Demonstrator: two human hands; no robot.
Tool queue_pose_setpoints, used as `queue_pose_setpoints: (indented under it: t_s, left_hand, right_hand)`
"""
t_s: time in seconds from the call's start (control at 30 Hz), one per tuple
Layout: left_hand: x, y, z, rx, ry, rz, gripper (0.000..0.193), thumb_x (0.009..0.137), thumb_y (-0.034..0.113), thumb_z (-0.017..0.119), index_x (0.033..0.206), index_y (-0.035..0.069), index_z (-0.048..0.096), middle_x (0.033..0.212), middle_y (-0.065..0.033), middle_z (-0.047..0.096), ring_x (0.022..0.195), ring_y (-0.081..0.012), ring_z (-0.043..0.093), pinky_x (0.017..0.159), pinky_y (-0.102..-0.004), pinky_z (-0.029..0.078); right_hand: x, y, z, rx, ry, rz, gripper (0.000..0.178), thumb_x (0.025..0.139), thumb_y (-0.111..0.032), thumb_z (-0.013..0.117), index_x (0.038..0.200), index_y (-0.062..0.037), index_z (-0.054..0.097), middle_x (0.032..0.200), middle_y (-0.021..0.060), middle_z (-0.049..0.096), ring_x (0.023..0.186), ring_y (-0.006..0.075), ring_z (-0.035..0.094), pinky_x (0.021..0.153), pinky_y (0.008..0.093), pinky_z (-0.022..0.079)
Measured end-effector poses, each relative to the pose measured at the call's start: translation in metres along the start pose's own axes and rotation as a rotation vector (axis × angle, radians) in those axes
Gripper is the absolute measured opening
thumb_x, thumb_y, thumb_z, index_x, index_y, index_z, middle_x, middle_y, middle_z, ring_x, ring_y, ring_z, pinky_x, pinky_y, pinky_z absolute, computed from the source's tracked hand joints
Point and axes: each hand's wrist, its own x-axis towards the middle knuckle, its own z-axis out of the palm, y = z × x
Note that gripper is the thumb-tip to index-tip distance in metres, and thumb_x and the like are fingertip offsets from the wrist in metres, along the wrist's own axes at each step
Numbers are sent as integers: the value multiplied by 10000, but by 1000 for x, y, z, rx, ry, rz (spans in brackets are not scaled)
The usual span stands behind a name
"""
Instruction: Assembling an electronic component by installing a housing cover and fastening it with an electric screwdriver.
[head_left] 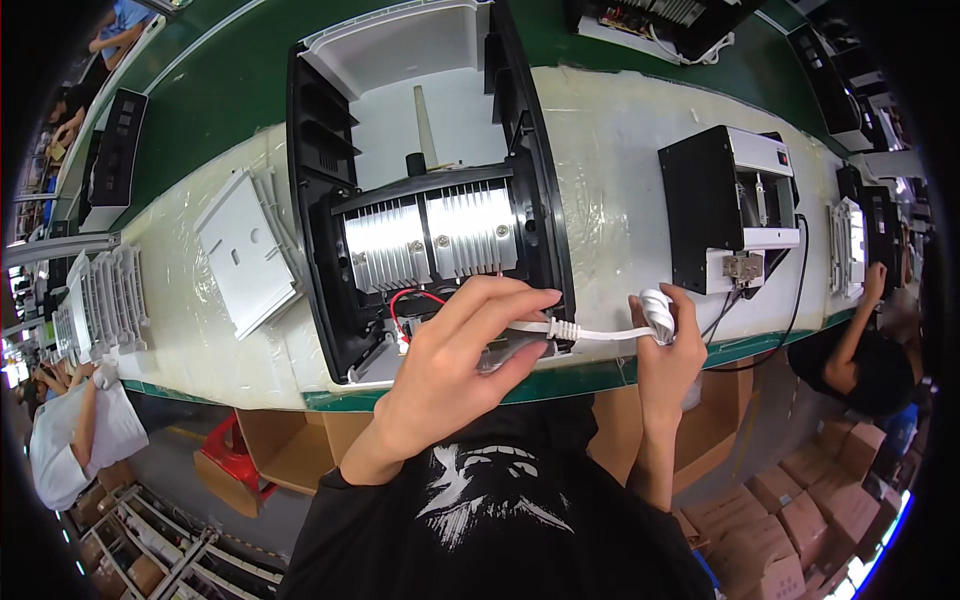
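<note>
A white power cord (605, 335) runs from the near side of a black open casing (556, 250) to my right hand (668, 365). That hand is closed around the cord's coiled white bundle (657, 312). My left hand (455, 350) reaches over the casing's near edge, its fingers stretched out and its thumb apart from them. The cord passes between them, and its ribbed strain relief (563, 329) shows just past the fingertips. Inside the casing are finned silver heat sinks (470, 232) and red wires (405, 297). My left hand hides part of the casing's near end.
Flat white panels (245, 255) lie left of the casing, with slatted white parts (105, 300) farther left. A smaller black-and-white unit (700, 210) with a dark cable stands on the right. Cardboard boxes (745, 545) are stacked below at the right. Other people work at both sides.
</note>
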Motion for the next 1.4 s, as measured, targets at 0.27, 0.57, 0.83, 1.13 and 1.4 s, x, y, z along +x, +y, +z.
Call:
queue_pose_setpoints:
  t_s: [0.27,0.57,0.83,1.13,1.4]
  left_hand:
    - [4,0,3,-43,-3,40,436,687,-36,722,1102,35,609,990,-97,578,818,-205,650,712,-283,533]
    - [5,-8,6,194,64,215,268,629,-14,762,880,70,720,847,-34,598,755,-160,590,594,-250,471]
    - [4,6,-1,-175,-25,-200,145,772,-8,657,914,4,680,822,-54,616,717,-133,578,646,-254,456]
    - [-4,-5,-21,-448,-56,-475,163,927,99,548,1038,-19,566,836,-6,549,779,-87,551,688,-211,438]
    - [0,0,2,-174,-112,-106,280,748,-25,692,1017,13,629,885,-64,601,770,-147,595,677,-240,471]
  right_hand:
    - [0,-1,-6,34,18,31,259,763,-84,738,975,-35,597,784,96,627,679,146,574,634,262,461]
    - [17,-52,-74,260,-305,43,348,662,-39,754,966,-21,586,737,54,595,650,116,551,595,234,434]
    - [60,-131,-102,-177,89,-847,465,550,84,719,997,-28,663,822,102,582,670,239,566,588,291,456]
    - [67,-86,-70,-469,-648,-417,408,781,-311,659,1092,-49,630,783,194,600,730,372,596,636,410,464]
    - [24,-28,-62,-169,-876,-4,421,813,-190,638,1187,-18,552,890,204,605,859,378,592,759,377,463]
